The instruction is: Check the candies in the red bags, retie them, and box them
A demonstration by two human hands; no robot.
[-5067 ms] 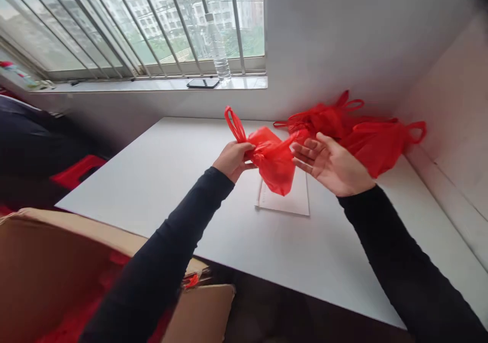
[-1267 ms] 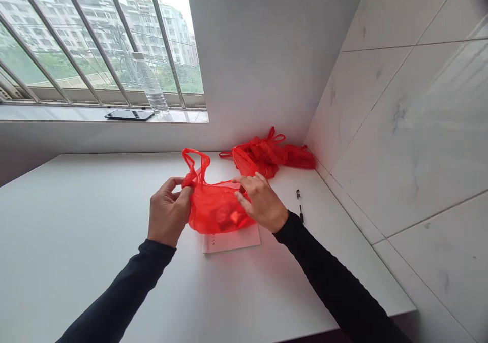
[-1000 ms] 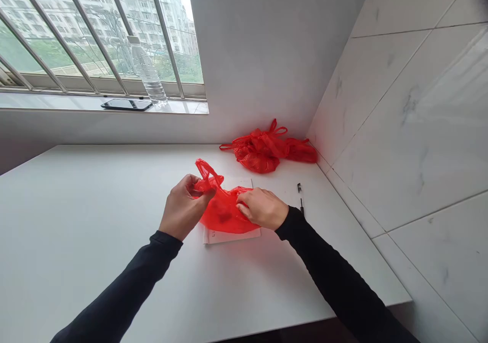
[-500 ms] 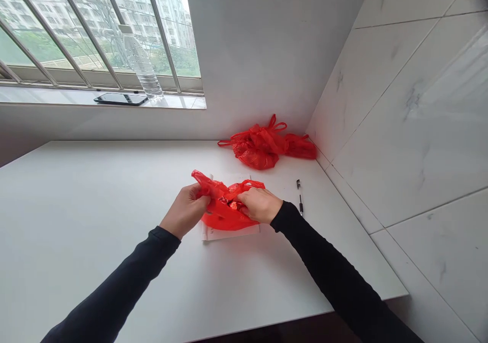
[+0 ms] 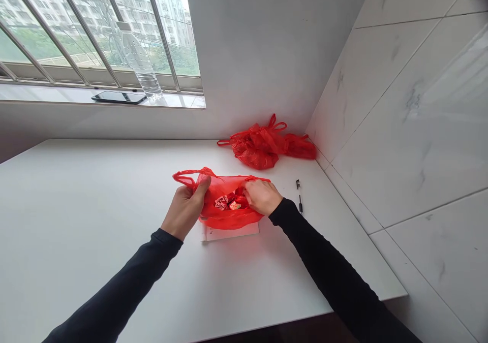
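A red plastic bag (image 5: 229, 223) sits with its mouth spread apart on a white sheet or booklet (image 5: 232, 232). Small red wrapped pieces (image 5: 232, 200), some with white printed patches, show inside; they look like candies. My left hand (image 5: 186, 206) is closed on the bag's left edge, thumb on top, with a handle loop sticking out beyond it. At the right side of the mouth, my right hand (image 5: 264, 197) is closed on the bag's edge, its fingertips partly hidden inside the opening.
More bunched red plastic bags (image 5: 259, 147) lie at the back right corner against the wall. A black-and-clear pen (image 5: 300, 198) lies right of my right hand. On the windowsill are a water bottle (image 5: 143, 71) and a dark phone or tablet (image 5: 119, 97).
The bag's mouth has been pulled wider, so more of the wrapped pieces show. My left hand has turned its thumb upward, and the left handle loop now stretches out leftward.
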